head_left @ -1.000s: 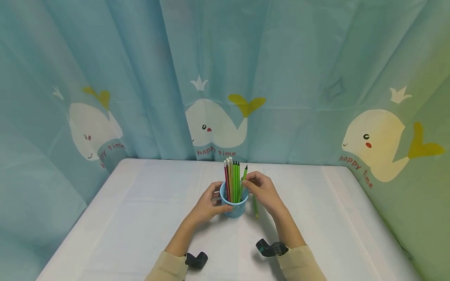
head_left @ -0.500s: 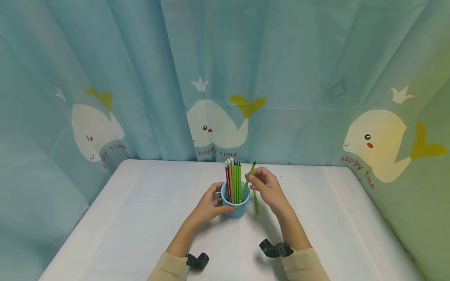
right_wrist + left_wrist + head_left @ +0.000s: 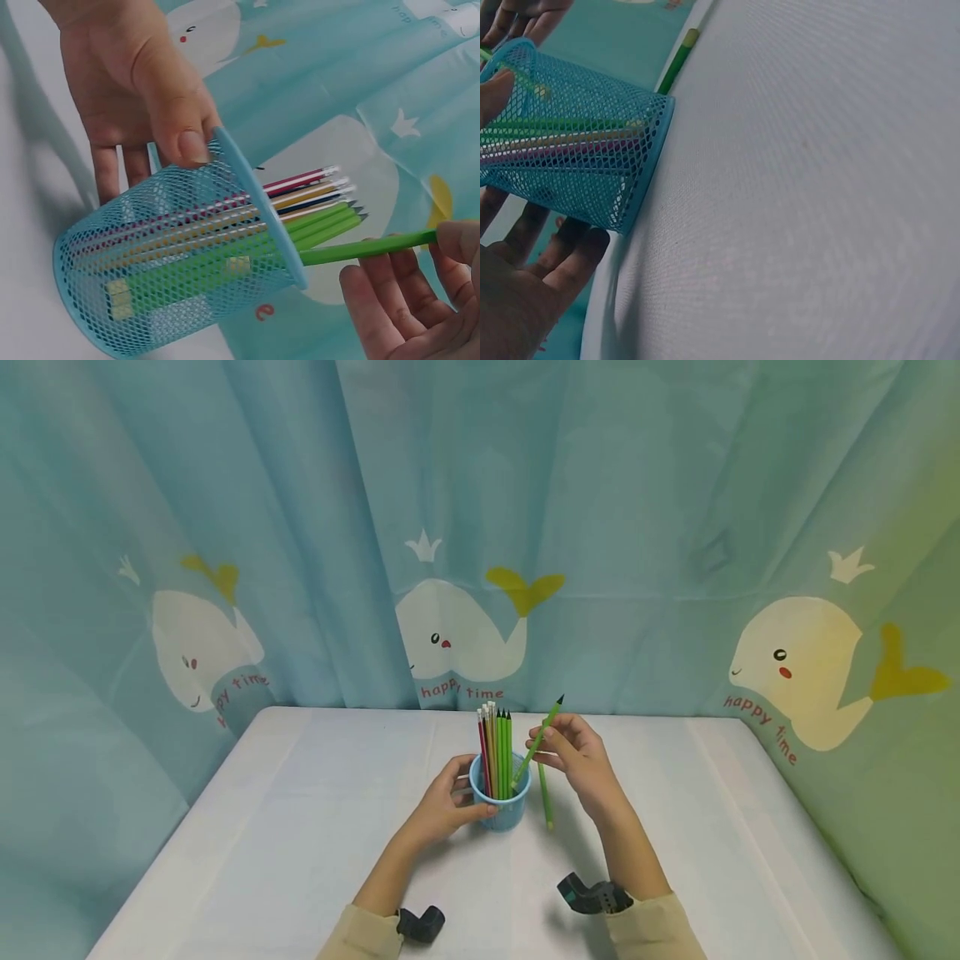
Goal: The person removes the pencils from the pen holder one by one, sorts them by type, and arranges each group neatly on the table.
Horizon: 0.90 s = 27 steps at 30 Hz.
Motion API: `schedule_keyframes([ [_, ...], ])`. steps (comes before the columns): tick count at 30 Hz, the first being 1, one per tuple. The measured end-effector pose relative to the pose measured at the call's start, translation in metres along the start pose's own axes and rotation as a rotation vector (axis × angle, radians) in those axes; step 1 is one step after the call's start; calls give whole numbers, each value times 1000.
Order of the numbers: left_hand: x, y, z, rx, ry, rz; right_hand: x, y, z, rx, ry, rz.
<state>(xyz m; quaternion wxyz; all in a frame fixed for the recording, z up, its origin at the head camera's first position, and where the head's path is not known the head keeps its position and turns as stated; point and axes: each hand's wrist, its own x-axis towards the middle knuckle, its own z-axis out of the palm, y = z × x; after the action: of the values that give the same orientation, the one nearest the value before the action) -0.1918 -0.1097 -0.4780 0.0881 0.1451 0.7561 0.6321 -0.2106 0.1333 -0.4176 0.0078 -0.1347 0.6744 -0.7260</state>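
Note:
My left hand grips a light blue mesh pencil cup around its left side, thumb on the near side. Several pencils stand in the cup: green pencils with black points up, and striped pencils in red, gold and dark colours with white ends up. Between thumb and fingers, my right hand pinches one green pencil, point up and leaning right. In the right wrist view, this pencil's pale lower end is inside the cup, above the cup's bottom. Another green pencil lies on the table right of the cup.
A white-covered table extends around the cup. Behind it and along its sides hangs a blue-green curtain with printed whales. A black wrist device sits on the right wrist, and another on the left.
My right hand has moved right and slightly up, tilting the pinched green pencil further right, its point shifting away from the other pencils. My left hand still grips the cup in about the same place.

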Motion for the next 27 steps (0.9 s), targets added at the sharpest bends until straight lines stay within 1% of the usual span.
schedule_keyframes([
  [4, -2, -2, 1, 5, -1, 0, -2, -2, -2, 40, 11, 3],
  [13, -2, -1, 1, -4, 7, 1, -2, -9, -9, 130, 88, 13],
  [18, -2, -1, 1, -4, 5, 10, -3, -12, -13, 160, 122, 39],
  [22, -2, -1, 1, -1, 5, 6, -2, -10, -18, 163, 124, 54],
  [27, 0, -2, 1, -2, -2, 11, 0, -4, -27, 120, 151, 71],
])
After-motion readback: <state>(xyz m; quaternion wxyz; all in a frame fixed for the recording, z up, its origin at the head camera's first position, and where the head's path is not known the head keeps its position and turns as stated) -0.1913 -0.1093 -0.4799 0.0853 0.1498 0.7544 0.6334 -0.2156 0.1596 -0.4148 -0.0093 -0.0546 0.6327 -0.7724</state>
